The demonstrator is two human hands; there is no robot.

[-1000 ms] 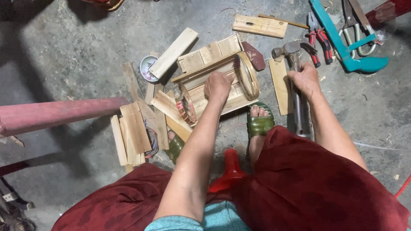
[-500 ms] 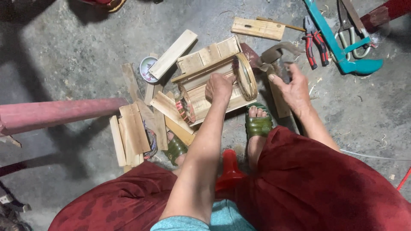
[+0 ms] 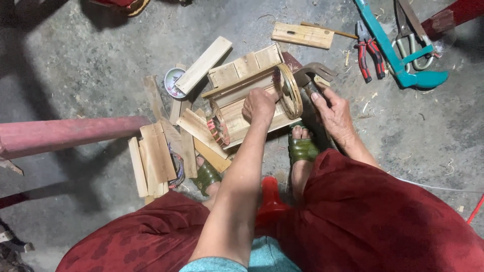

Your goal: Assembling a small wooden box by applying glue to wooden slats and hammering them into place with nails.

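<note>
Here the right hand (image 3: 335, 113) has its fingers (image 3: 318, 96) clenched around the handle of a claw hammer (image 3: 312, 75); the metal head stands just above the fingers, claw turned away from the person, probably so the flat face is ready over the wood. The left hand (image 3: 259, 105) presses down on a small wooden box frame (image 3: 247, 88) made of pale slats. Its fingers are curled on the top of the frame, gripping or pushing it, I think to keep it steady on the floor (image 3: 75, 60). Between the two hands, touching the frame, a thin round wooden hoop (image 3: 291, 90) stands on its edge.

Just below the right hand is a foot in a green sandal (image 3: 302, 148), close to the frame, perhaps to block it from sliding. A second green sandal (image 3: 205, 176) lies below the left hand. Left of the left fingers, loose wooden slats (image 3: 154, 153) lie in a heap, and a longer plank (image 3: 202, 64) rests tilted beside a small round tin (image 3: 172, 83) with a pale printed lid; the print is too small to tell. Far above the right fingers are red-handled pliers (image 3: 367, 50), a teal saw frame (image 3: 398, 55) and one more flat board (image 3: 302, 35). A red pole (image 3: 65, 133) crosses at the far left.
</note>
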